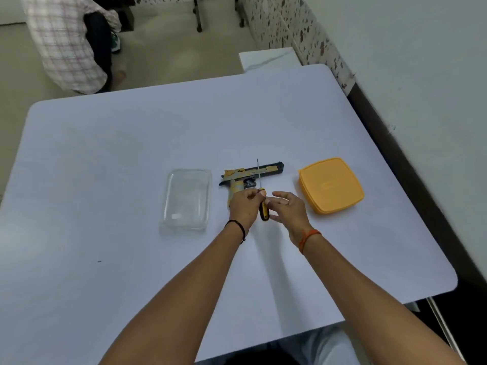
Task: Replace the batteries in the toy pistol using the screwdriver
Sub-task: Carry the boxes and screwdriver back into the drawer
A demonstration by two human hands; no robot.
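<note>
The yellow and black toy pistol lies on its side on the white table, barrel pointing right, grip toward me. My left hand covers the lower part of the grip and holds the yellow and black screwdriver near the top of its handle. The thin shaft points away from me and crosses over the pistol's body. My right hand is just right of the handle, fingers relaxed and spread, fingertips close to or touching the handle.
A clear plastic container sits left of the pistol. An orange lid lies to its right. A person in a checked shirt crouches on the floor beyond the table's far left. A wall runs along the right side.
</note>
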